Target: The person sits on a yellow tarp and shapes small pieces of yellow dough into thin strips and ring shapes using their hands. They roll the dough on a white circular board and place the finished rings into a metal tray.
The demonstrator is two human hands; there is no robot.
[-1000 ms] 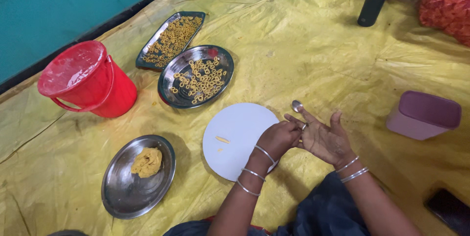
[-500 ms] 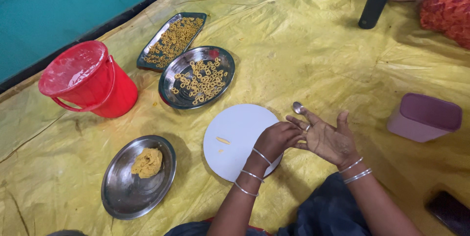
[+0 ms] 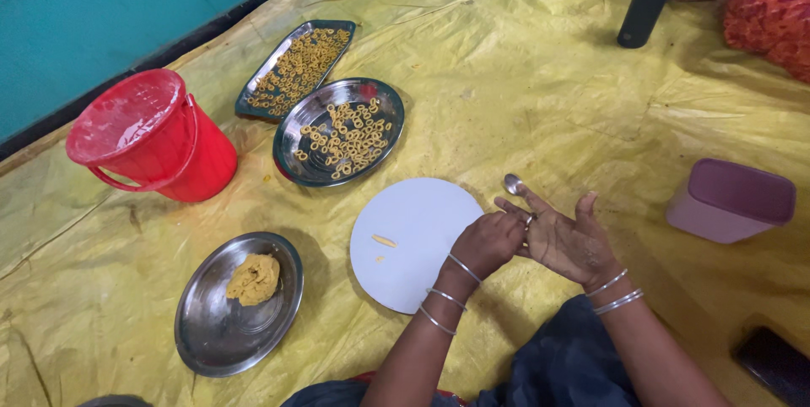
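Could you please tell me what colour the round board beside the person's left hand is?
The round board is plain white, seen clearly in the head view, with a small yellowish dough piece on it.

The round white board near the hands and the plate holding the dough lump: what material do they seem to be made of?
The round white board looks like smooth matte plastic: flat, thin, uniformly white, though this is uncertain. The plate under the dough lump looks like polished steel: grey, shiny, with reflections.

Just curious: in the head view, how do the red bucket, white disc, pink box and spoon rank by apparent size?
1. Red bucket and white disc: too alike to rank.
2. Pink box.
3. Spoon, clearly smallest.
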